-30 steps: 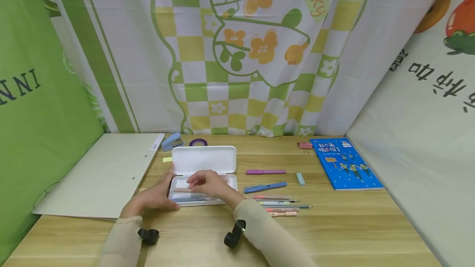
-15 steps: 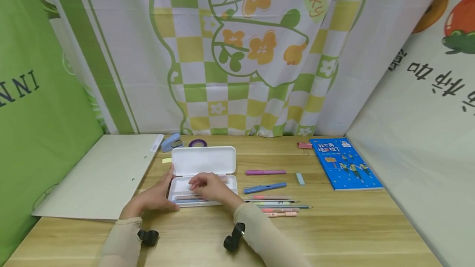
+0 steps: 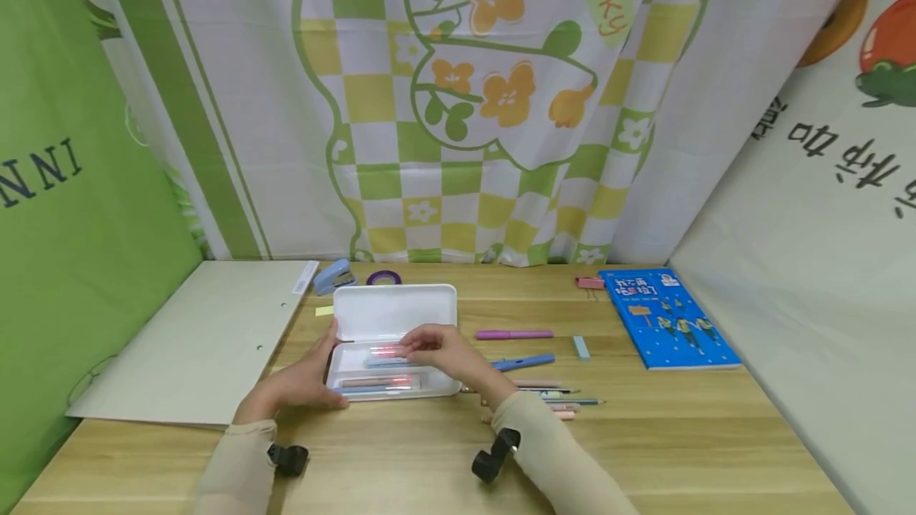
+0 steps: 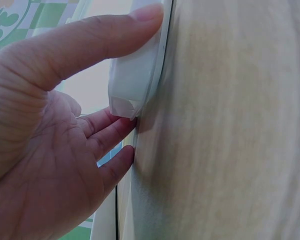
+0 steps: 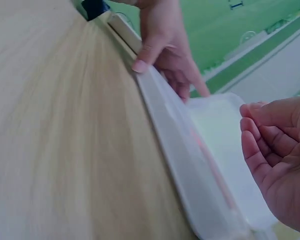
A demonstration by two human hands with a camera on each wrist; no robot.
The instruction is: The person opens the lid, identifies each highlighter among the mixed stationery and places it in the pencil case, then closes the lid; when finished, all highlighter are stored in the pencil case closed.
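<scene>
A white pencil case (image 3: 395,311) lies with its lid raised. Long slim items, pens (image 3: 372,381) by their shape, sit in its front part, and more rest behind them under a reddish glint. My left hand (image 3: 304,378) grips the case's left end; in the left wrist view its thumb (image 4: 105,37) presses the front side while the fingers bend around the corner. Above the case's right half hovers my right hand (image 3: 449,352). Its thumb and fingertips come together in the right wrist view, where the curled fingers (image 5: 262,150) show nothing between them.
Right of the case lie a purple pen (image 3: 514,334), a blue pen (image 3: 528,362), a pale eraser (image 3: 581,347) and several pens and pencils (image 3: 572,401). A blue book (image 3: 676,324) and pink binder clip (image 3: 590,283) sit farther right. Behind are a stapler (image 3: 334,276) and purple tape (image 3: 384,278); a large board (image 3: 186,340) lies left.
A pinkish-beige pen held over the case has been set down in its front part. My right hand has since shifted right and slightly back; my left hand has stayed at the case.
</scene>
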